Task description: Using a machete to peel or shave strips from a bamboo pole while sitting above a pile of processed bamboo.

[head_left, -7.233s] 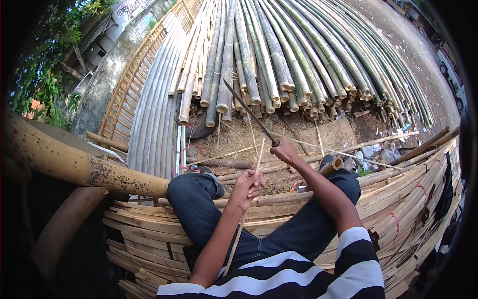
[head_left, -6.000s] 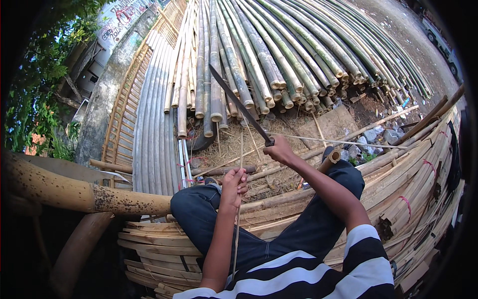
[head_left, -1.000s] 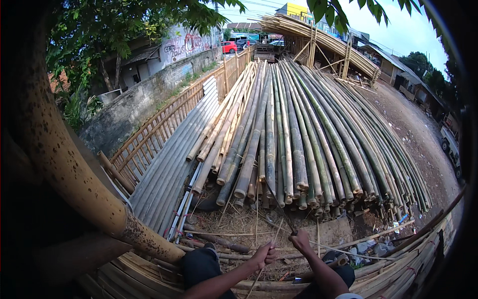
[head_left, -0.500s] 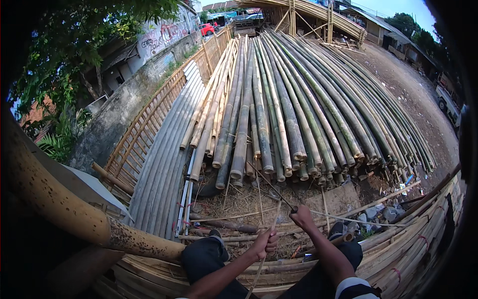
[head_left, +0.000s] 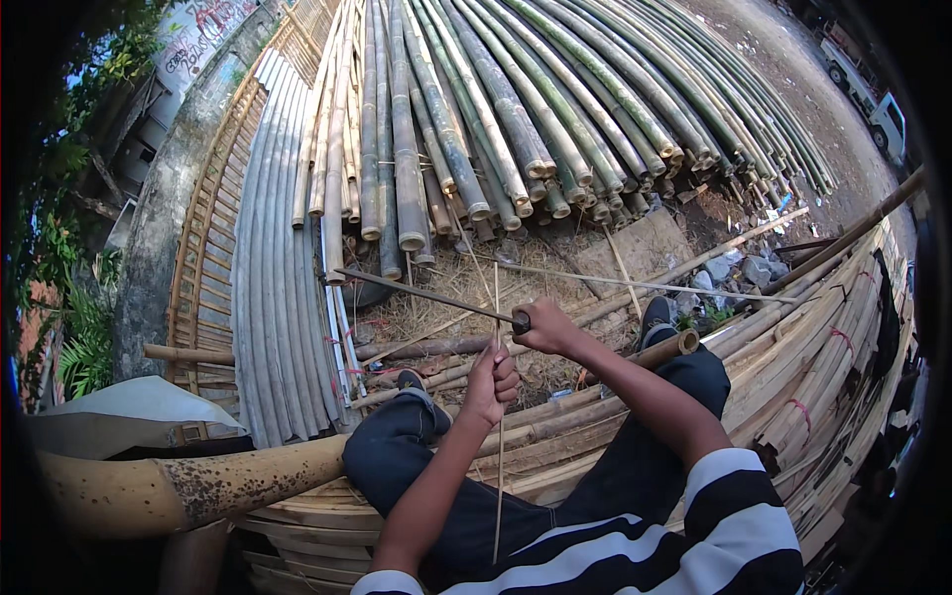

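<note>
My left hand is closed round a thin bamboo strip, which stands nearly upright in the picture between my legs. My right hand grips the dark handle of a long knife. The narrow blade points left and slightly away from me. It crosses the strip just above my left fist; whether its edge touches the strip I cannot tell. Another long thin strip lies on the ground beyond my hands.
A thick bamboo pole is by my left knee. Split bamboo is stacked at right. Ahead lies a big pile of bamboo poles, with corrugated sheets and a bamboo fence to its left. A white vehicle stands far right.
My view has tilted down. The knife has swung from pointing forward to pointing left across the strip. My hands have come closer together, and the strip now stands straighter.
</note>
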A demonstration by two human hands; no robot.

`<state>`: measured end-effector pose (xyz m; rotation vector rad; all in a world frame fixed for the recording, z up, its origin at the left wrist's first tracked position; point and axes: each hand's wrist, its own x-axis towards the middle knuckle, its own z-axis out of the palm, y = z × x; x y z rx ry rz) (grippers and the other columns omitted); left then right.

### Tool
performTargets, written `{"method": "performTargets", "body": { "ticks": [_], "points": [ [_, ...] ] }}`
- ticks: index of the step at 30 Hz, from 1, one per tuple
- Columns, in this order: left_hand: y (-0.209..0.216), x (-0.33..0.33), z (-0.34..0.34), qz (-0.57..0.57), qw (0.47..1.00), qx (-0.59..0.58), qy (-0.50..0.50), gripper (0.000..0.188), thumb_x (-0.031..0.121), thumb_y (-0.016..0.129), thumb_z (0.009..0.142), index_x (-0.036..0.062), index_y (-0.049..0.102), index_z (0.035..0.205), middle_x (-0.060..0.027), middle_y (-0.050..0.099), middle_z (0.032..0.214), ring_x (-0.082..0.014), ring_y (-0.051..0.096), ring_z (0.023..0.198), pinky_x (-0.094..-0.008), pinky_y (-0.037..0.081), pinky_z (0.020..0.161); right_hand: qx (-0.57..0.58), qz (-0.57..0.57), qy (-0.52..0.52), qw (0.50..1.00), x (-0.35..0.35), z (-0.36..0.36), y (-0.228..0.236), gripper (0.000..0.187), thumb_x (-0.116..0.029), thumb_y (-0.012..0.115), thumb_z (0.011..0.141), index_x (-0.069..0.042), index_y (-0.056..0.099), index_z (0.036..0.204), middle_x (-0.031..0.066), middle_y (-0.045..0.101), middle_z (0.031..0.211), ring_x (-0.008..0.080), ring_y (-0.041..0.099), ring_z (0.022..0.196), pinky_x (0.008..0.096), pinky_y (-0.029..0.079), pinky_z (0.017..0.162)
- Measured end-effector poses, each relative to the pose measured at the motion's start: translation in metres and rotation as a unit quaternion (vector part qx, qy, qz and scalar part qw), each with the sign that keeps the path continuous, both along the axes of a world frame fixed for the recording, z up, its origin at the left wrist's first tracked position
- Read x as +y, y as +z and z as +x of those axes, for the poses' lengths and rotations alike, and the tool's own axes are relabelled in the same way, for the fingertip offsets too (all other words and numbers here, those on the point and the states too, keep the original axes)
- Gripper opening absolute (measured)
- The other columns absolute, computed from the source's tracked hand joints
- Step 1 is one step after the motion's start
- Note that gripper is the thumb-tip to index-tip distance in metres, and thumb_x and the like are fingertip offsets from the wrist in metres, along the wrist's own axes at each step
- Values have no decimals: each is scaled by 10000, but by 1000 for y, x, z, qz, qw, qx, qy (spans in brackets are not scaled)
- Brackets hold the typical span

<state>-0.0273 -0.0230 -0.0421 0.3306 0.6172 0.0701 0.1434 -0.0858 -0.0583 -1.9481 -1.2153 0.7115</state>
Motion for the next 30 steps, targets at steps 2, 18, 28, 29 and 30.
{"method": "performTargets", "body": {
  "ticks": [2,18,28,29,30],
  "points": [
    [11,-11,2,42,999,25,5,338,422,382,985,175,372,753,77,171,538,-27,147,396,-192,97,333,-108,0,48,993,-4,2,-1,229,-241,620,640,-18,597,688,202,608,686,399,604,694,476,485,659],
    [12,-15,5,158,984,80,-16,326,386,391,991,155,358,763,72,190,531,-36,138,401,-205,99,347,-188,-67,69,977,-5,12,5,246,-235,607,613,-23,652,731,227,628,714,402,633,708,493,493,679],
    [-3,15,-1,-52,996,-52,-51,394,426,371,986,155,364,700,72,200,506,-40,150,389,-196,132,333,298,-2,-352,887,-38,75,-44,231,-156,636,622,55,558,568,99,491,464,164,548,479,326,422,468],
    [-3,19,1,-54,996,-57,-38,394,426,371,986,155,364,700,72,200,506,-40,150,389,-196,132,333,293,-7,-341,893,-34,65,-26,231,-156,636,622,55,558,568,99,491,464,164,548,479,326,422,468],
    [-2,23,3,-21,998,-44,-36,396,425,371,986,156,364,696,71,202,503,-39,150,386,-192,139,331,233,-22,-277,932,-29,55,-10,230,-162,636,621,48,553,576,92,487,469,168,551,483,328,424,476]
  ]
}}
